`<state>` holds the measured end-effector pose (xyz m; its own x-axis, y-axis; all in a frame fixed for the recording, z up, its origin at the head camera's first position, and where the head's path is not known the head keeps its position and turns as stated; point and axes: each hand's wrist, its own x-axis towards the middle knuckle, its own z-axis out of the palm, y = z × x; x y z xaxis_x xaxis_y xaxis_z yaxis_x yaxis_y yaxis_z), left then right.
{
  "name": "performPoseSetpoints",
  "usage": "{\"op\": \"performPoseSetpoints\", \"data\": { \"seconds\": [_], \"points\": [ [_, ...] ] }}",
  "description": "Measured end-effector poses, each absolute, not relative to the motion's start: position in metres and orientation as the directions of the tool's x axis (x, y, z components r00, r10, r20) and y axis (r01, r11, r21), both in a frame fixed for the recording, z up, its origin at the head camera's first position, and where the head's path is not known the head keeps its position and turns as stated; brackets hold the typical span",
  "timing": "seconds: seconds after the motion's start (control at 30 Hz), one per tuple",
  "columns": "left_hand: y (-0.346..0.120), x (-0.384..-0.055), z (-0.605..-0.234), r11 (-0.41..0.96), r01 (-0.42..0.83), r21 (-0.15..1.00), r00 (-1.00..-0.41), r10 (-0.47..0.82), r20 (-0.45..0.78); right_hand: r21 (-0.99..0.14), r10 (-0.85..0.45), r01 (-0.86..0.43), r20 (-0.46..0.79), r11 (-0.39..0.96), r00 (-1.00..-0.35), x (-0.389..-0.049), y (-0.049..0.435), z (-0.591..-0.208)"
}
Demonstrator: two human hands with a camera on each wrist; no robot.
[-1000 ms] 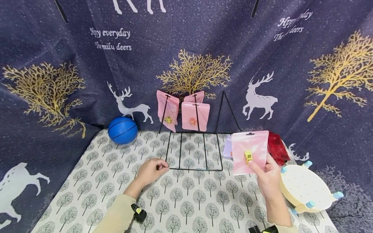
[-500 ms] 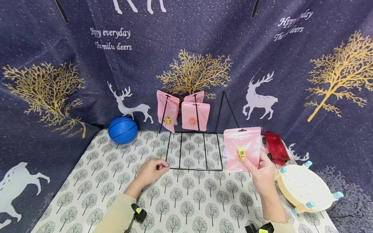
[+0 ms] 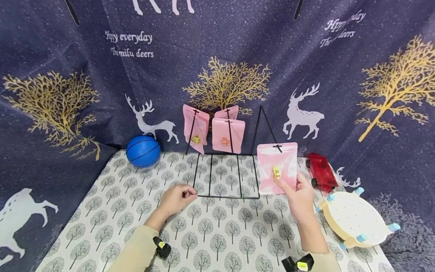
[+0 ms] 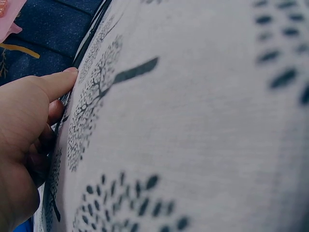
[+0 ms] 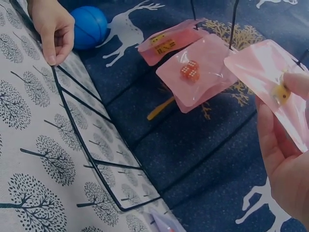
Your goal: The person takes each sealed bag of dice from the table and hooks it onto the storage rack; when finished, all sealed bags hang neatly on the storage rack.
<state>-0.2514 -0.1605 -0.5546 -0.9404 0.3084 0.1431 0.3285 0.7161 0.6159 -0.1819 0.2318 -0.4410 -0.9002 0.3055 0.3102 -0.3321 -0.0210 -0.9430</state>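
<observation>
My right hand (image 3: 300, 196) pinches a pink zip bag (image 3: 266, 160) by its lower right part, thumb beside the yellow dice (image 3: 276, 173) inside. The tip of the right prong of a black wire display rack (image 3: 224, 197) shows in front of the bag at its hang hole. At the rack's front left corner, my left hand (image 3: 177, 199) pinches the wire, as the right wrist view also shows. On the other prongs hang a pink bag with yellow dice (image 3: 194, 122) and a pink bag with orange dice (image 3: 234, 130), another pink bag (image 3: 232, 112) behind it.
A blue ball (image 3: 143, 151) sits at the back left of the table. To the right are a red toy car (image 3: 322, 172) and an upturned cream stool-like item (image 3: 355, 221) with light blue feet. A purple bag (image 5: 164, 222) lies by the rack's right side.
My right hand has carried the pink bag left and away from me, up to the right prong, whose tip now shows at the bag's hole. My left hand has stayed at the rack's corner.
</observation>
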Motion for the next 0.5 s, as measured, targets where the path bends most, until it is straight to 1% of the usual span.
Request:
{"op": "performPoseSetpoints", "data": {
  "seconds": [0.1,0.33,0.5],
  "points": [
    [-0.16,-0.252,-0.555,0.718,0.329,0.614,-0.94,0.312,0.139,-0.944,0.297,-0.328,0.303,-0.037,-0.906,-0.187,0.23,-0.44],
    [-0.16,-0.252,-0.555,0.72,0.317,0.617,-0.944,0.305,0.129,-0.965,0.288,-0.263,0.245,-0.023,-0.926,-0.202,0.228,-0.433],
    [-0.16,-0.252,-0.555,0.723,0.318,0.613,-0.944,0.301,0.136,-0.962,0.327,-0.25,0.205,-0.104,-0.922,-0.218,0.225,-0.429]
  ]
}}
